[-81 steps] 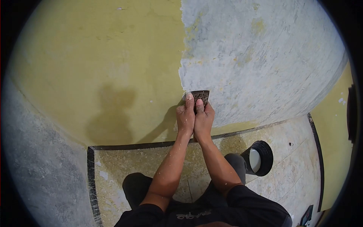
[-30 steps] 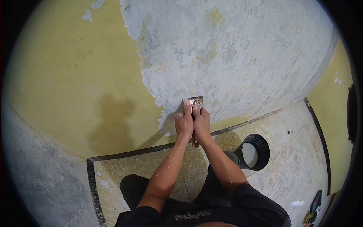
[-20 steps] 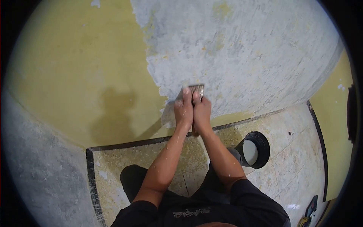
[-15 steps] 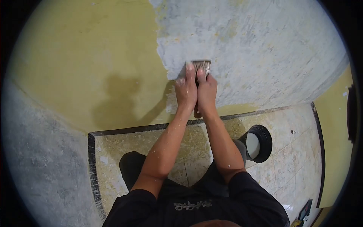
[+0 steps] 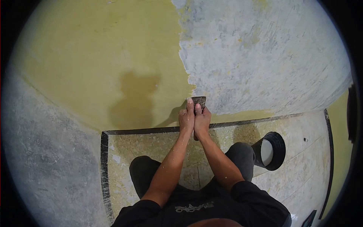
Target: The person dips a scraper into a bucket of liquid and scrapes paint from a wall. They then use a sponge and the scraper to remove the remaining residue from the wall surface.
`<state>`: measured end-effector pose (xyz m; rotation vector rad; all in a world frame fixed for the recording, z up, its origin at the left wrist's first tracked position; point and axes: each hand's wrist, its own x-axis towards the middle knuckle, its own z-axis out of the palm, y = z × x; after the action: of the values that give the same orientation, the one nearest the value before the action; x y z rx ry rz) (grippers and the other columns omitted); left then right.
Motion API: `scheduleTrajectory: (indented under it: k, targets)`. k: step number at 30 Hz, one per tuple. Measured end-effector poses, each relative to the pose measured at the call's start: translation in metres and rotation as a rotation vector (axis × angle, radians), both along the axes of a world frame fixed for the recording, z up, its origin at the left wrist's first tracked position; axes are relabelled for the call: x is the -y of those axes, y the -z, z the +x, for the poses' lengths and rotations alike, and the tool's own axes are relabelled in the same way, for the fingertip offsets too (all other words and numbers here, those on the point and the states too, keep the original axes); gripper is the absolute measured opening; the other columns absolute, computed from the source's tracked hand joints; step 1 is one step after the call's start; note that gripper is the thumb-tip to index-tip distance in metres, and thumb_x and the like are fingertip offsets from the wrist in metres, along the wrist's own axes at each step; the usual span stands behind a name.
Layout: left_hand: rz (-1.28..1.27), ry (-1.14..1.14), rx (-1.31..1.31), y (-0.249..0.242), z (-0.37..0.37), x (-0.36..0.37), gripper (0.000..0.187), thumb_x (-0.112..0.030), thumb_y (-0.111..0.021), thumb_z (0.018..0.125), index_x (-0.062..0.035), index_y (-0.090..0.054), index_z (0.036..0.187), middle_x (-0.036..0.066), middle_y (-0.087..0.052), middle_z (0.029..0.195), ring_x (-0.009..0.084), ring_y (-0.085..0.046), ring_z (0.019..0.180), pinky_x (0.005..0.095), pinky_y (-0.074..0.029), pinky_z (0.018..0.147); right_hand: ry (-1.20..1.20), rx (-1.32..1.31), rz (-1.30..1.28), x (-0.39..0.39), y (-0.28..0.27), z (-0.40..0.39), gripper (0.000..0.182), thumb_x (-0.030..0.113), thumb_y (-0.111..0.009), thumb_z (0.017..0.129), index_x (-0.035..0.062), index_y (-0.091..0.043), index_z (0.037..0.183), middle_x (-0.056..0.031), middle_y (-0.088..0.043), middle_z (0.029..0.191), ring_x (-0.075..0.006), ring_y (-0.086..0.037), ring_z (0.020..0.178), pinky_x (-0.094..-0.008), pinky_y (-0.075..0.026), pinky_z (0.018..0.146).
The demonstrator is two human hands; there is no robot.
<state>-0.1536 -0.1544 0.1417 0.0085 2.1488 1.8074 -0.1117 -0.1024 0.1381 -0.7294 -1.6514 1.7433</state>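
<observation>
Both my hands grip one paint scraper [image 5: 199, 100], its flat, flake-specked blade against the wall low down. My left hand [image 5: 186, 119] is closed on the handle's left side, thumb stretched up along the blade. On the right side my right hand [image 5: 202, 120] is wrapped round the same handle, pressed against the left. The handle's end shows below, between my wrists. Left of the blade the wall carries yellow-green paint [image 5: 151, 49]; to the right is a bared, pale grey-white surface [image 5: 242, 56], with a ragged edge between them.
A black bucket [image 5: 280, 151] with whitish liquid stands on the tiled floor beside my right knee. Paint flakes litter the floor [image 5: 159, 145]. A dark baseboard [image 5: 143, 131] runs along the wall's foot. A grey wall [image 5: 49, 151] adjoins at left. A dark object [image 5: 309, 219] lies at lower right.
My hands and the scraper have moved down the wall, nearer the baseboard. The camera view has shifted, so the wall edge and bucket appear further right.
</observation>
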Motion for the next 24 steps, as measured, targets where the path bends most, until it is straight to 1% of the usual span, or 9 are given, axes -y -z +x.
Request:
scheduleTrajectory:
  k: [3,8,10,11,13,16,18,20,24]
  targets:
    - [-0.003,-0.051,-0.114,-0.002,0.002,-0.004,0.079,-0.064,-0.04,0.09,0.0114,-0.061,0.077,0.025,-0.06,0.066,0.0306,-0.057,0.067,0.0457,-0.043,0.068,0.005,0.005,-0.032,0.001,-0.006,0.0,0.027,0.019,-0.052,0.094,-0.0063,-0.061,0.093,-0.0113,-0.064,0.078,-0.016,-0.052,0.069,-0.0344,-0.045,0.066]
    - [0.049,-0.04,-0.108,0.009,-0.002,-0.008,0.075,-0.06,-0.04,0.091,0.0098,-0.06,0.074,0.022,-0.057,0.06,0.0314,-0.056,0.061,0.0461,-0.041,0.062,0.016,0.002,0.026,-0.002,0.004,-0.005,0.03,0.023,-0.052,0.095,-0.0058,-0.061,0.093,-0.0092,-0.063,0.079,-0.0142,-0.05,0.071,-0.0327,-0.044,0.067]
    - [0.123,-0.031,-0.122,-0.006,-0.001,-0.005,0.062,-0.052,-0.048,0.093,0.0076,-0.062,0.085,0.011,-0.06,0.071,0.0175,-0.052,0.07,0.0373,-0.043,0.063,0.0,-0.03,-0.01,-0.003,0.001,-0.008,0.034,0.027,-0.052,0.096,-0.0056,-0.06,0.093,-0.0066,-0.062,0.081,-0.0121,-0.049,0.073,-0.0309,-0.044,0.068]
    - [0.117,-0.026,-0.123,-0.019,-0.007,-0.006,0.062,-0.052,-0.048,0.093,0.0076,-0.062,0.085,0.011,-0.06,0.071,0.0175,-0.052,0.07,0.0373,-0.043,0.063,0.014,-0.069,0.093,-0.005,-0.005,-0.012,0.035,0.028,-0.052,0.095,-0.0057,-0.06,0.092,-0.0101,-0.062,0.077,-0.0147,-0.05,0.071,-0.033,-0.044,0.067]
    - [0.123,-0.016,-0.376,-0.045,-0.015,-0.007,0.067,-0.053,-0.041,0.094,0.0097,-0.058,0.077,0.026,-0.052,0.059,0.0305,-0.048,0.055,0.0466,-0.039,0.059,0.018,-0.147,0.206,-0.005,-0.038,-0.016,0.04,0.033,-0.051,0.094,-0.0054,-0.059,0.089,-0.0137,-0.061,0.073,-0.0174,-0.049,0.067,-0.0353,-0.044,0.066]
    - [0.014,-0.015,-0.288,-0.044,-0.013,-0.002,0.064,-0.052,-0.043,0.094,0.0095,-0.057,0.082,0.029,-0.049,0.061,0.0313,-0.047,0.056,0.0464,-0.039,0.06,0.025,-0.087,0.176,-0.001,-0.046,-0.013,0.039,0.032,-0.052,0.094,-0.0054,-0.059,0.09,-0.0141,-0.062,0.075,-0.0174,-0.051,0.068,-0.0348,-0.044,0.066]
    - [0.014,-0.039,-0.257,-0.018,0.001,0.001,0.062,-0.051,-0.044,0.094,0.0086,-0.058,0.088,0.026,-0.055,0.064,0.0282,-0.052,0.062,0.0441,-0.041,0.063,0.04,-0.055,0.169,0.005,-0.009,-0.01,0.035,0.029,-0.052,0.095,-0.0054,-0.06,0.092,-0.014,-0.063,0.076,-0.0171,-0.052,0.069,-0.034,-0.045,0.067]
    - [0.156,-0.149,-0.143,0.032,0.006,0.003,0.061,-0.052,-0.046,0.093,0.0072,-0.061,0.091,0.019,-0.062,0.074,0.0223,-0.054,0.07,0.0398,-0.044,0.067,-0.001,0.02,-0.01,0.012,0.026,-0.007,0.035,0.029,-0.052,0.096,-0.0045,-0.059,0.088,-0.0052,-0.06,0.077,-0.0113,-0.048,0.073,-0.0306,-0.044,0.067]
    - [0.317,-0.115,-0.003,0.039,0.012,0.006,0.06,-0.052,-0.047,0.093,0.0051,-0.064,0.095,0.011,-0.064,0.086,0.0181,-0.055,0.079,0.0357,-0.045,0.073,-0.045,-0.023,-0.071,0.015,0.024,-0.004,0.033,0.028,-0.049,0.097,-0.0034,-0.058,0.095,-0.0045,-0.061,0.082,-0.0111,-0.05,0.074,-0.0294,-0.044,0.068]
